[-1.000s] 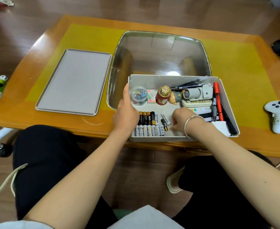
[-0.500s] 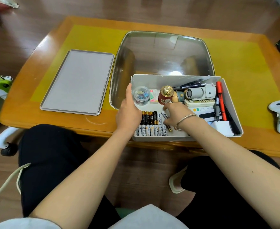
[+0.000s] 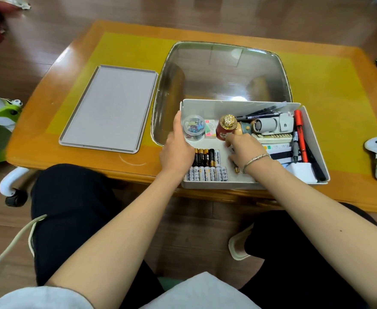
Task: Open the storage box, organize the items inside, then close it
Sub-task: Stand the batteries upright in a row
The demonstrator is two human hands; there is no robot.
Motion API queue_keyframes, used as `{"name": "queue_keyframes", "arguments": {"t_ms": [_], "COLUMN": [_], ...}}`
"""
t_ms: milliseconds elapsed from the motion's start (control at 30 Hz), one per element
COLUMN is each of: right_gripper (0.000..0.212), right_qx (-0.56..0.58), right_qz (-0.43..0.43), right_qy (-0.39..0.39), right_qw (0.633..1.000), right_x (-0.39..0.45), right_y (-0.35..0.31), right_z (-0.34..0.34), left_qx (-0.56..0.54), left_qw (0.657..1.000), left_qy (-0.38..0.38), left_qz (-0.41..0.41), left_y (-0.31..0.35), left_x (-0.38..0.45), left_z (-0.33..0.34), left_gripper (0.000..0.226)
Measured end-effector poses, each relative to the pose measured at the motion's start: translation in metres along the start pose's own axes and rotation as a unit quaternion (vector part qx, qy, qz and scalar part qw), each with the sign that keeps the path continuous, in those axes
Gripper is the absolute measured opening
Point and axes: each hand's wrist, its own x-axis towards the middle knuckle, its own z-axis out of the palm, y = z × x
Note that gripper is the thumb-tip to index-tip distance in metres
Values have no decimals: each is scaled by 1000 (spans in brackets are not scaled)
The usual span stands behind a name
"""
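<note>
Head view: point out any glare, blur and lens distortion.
Head view: bright glare spot on the glass inset just behind the box; the table edges bow outward from wide-angle distortion; the frame's corners look soft and smeared; the right hand is slightly blurred at its fingers, while the batteries stay readable.

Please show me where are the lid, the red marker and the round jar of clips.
lid (image 3: 108, 108): head view, middle of its flat surface.
red marker (image 3: 300, 136): head view, mid-barrel.
round jar of clips (image 3: 193, 128): head view, top.
</note>
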Motion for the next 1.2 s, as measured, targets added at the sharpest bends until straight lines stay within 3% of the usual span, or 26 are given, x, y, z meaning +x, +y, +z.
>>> {"name": "queue_keyframes", "arguments": {"t_ms": [167, 367, 933, 1200], "right_gripper": [30, 23, 35, 65], "right_qx": [100, 229, 185, 195], "right_qz": [28, 79, 60, 75], "right_qy": [89, -14, -56, -180], "right_qw": [991, 970, 979, 961], "right_x": [-3, 1, -2, -9], "right_y": [2, -3, 0, -7], "right_z": [-3, 4, 1, -2], "left_qx": [-6, 0, -6, -2], "left_qw": [1000, 1000, 1000, 1000], "left_qy": [1, -1, 3, 4], "left_qz": [-4, -2, -6, -2], "left_y": [0, 0, -1, -2], "left_x": [1, 0, 1, 2], "left_z": [0, 1, 2, 3], "left_gripper": [85, 86, 85, 85]}}
